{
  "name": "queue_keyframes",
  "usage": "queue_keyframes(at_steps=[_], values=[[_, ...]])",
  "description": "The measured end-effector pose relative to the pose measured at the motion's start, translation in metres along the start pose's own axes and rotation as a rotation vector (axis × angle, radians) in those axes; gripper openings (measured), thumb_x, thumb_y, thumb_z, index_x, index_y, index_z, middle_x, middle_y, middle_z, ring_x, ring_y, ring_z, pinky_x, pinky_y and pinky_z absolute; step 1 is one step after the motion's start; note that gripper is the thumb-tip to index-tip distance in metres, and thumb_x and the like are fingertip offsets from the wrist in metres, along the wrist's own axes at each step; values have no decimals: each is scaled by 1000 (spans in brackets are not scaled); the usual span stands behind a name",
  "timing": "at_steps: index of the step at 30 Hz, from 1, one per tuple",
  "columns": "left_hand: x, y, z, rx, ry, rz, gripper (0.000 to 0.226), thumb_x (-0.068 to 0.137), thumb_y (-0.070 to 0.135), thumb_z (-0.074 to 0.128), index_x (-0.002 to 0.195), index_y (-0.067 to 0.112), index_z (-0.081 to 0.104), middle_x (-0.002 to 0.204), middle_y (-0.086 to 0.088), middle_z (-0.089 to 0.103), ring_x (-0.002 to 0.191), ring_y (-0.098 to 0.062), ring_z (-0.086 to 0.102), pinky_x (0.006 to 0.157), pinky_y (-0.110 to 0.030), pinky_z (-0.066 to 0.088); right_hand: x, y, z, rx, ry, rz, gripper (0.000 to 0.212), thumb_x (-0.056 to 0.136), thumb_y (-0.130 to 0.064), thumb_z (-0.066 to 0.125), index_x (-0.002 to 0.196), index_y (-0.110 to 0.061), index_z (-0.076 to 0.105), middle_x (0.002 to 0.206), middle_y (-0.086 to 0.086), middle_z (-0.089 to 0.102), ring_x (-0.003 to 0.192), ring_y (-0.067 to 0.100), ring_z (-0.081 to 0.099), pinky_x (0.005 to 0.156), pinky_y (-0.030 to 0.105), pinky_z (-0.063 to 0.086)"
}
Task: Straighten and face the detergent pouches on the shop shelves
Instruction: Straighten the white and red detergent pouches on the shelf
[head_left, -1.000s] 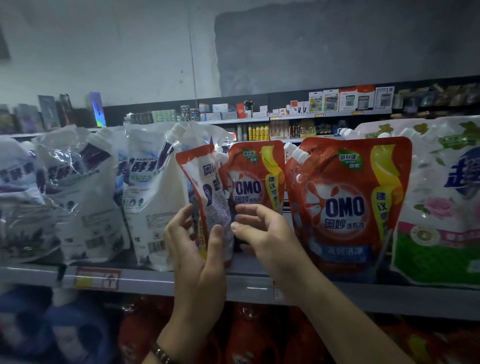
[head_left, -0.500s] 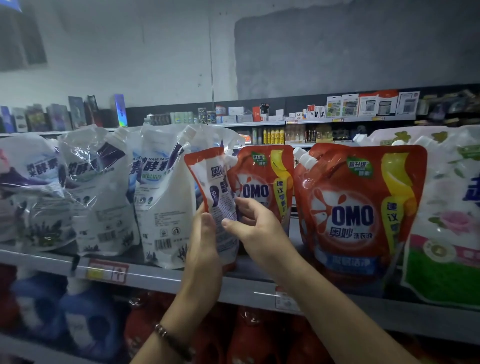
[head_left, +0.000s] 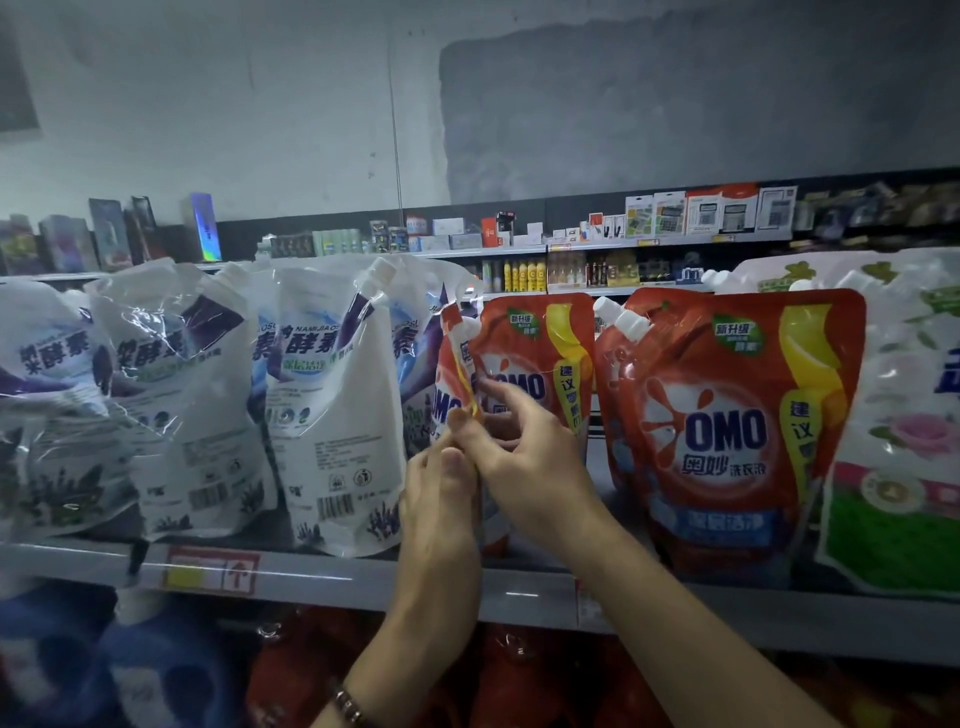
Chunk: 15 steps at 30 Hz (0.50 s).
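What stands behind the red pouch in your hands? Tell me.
Behind the held pouch, a second red pouch stands facing front; the right hand covers its lower part. Anything deeper is hidden.

Toward 6 o'clock, the blurring left hand (head_left: 441, 499) and right hand (head_left: 524, 457) are hiding the base of the small OMO pouch (head_left: 524, 353). At 3 o'clock, the edge is cutting off the floral pouch (head_left: 904, 441).

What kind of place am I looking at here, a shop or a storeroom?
Most likely a small shop. Detergent pouches stand in rows on a metal shelf with a price label on its front edge, and farther shelves behind hold boxed goods and bottles.
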<state>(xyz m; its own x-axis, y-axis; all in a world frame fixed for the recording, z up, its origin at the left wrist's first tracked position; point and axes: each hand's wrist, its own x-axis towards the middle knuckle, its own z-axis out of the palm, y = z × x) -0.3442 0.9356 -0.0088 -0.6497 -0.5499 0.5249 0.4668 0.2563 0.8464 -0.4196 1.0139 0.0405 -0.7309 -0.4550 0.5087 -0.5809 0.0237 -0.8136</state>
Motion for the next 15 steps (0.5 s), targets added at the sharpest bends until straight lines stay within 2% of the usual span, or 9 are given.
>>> queue_keyframes(at_steps=[3, 4, 6, 7, 8, 10, 11, 13, 15], values=[[-1, 0, -5, -14, -61, -29, 59, 96, 84, 33, 128, 49, 67, 136, 3, 68, 134, -22, 61, 111, -50, 50, 2, -3, 2, -166, 55, -83, 65, 94, -65, 66, 152, -38, 51, 118, -8, 76, 107, 7, 72, 95, 31, 61], [1, -1, -8, -33, -74, -44, 60, 98, 82, 34, 131, 43, 67, 134, 3, 70, 132, -20, 63, 107, -45, 53, 3, -4, 1, -196, 60, -91, 60, 97, -61, 65, 151, -38, 52, 116, -8, 76, 106, 7, 72, 94, 29, 61], [6, 4, -16, -98, -100, -75, 53, 103, 62, 36, 131, 30, 68, 122, 3, 77, 113, -9, 73, 88, -26, 60, 5, -7, -1, -232, 46, -86, 45, 103, -53, 61, 145, -38, 60, 106, -11, 76, 99, 5, 72, 87, 25, 60], [10, 7, -20, -86, -122, -74, 49, 101, 54, 38, 130, 27, 68, 119, 3, 78, 105, -4, 74, 81, -21, 60, 7, -8, -2, -255, 50, -89, 33, 105, -49, 59, 135, -37, 66, 97, -14, 75, 91, 3, 70, 79, 23, 58], [13, 9, -24, -52, -140, -60, 45, 101, 47, 42, 131, 26, 68, 121, 0, 77, 104, -4, 73, 82, -21, 60, 10, -6, -3, -272, 58, -90, 21, 107, -45, 57, 118, -35, 72, 85, -15, 72, 79, 1, 66, 70, 22, 52], [20, 7, -34, -9, -154, -45, 31, 105, 24, 57, 134, 18, 66, 125, -8, 73, 112, -8, 71, 88, -23, 60, 13, -3, -4, -264, 69, -77, 28, 109, -38, 54, 83, -32, 64, 62, -14, 60, 56, 3, 53, 59, 26, 41], [24, 5, -38, 16, -157, -43, 31, 104, 14, 62, 135, 17, 64, 122, -10, 72, 110, -8, 71, 86, -21, 59, 15, -2, -6, -244, 74, -60, 33, 110, -36, 53, 78, -29, 60, 57, -12, 56, 52, 5, 48, 57, 30, 40], [29, 0, -43, 74, -176, -27, 37, 101, 12, 70, 136, 20, 62, 117, -12, 71, 110, -14, 72, 83, -20, 58, 14, -1, -12, -231, 80, -42, 32, 111, -34, 51, 84, -23, 64, 61, -11, 59, 56, 8, 53, 60, 33, 46], [30, -4, -46, 114, -182, -9, 42, 97, 15, 74, 136, 23, 61, 121, -9, 71, 115, -18, 72, 87, -23, 59, 15, 1, -18, -197, 103, -34, 25, 112, -31, 50, 98, -22, 68, 71, -12, 65, 62, 0, 58, 64, 24, 48]])
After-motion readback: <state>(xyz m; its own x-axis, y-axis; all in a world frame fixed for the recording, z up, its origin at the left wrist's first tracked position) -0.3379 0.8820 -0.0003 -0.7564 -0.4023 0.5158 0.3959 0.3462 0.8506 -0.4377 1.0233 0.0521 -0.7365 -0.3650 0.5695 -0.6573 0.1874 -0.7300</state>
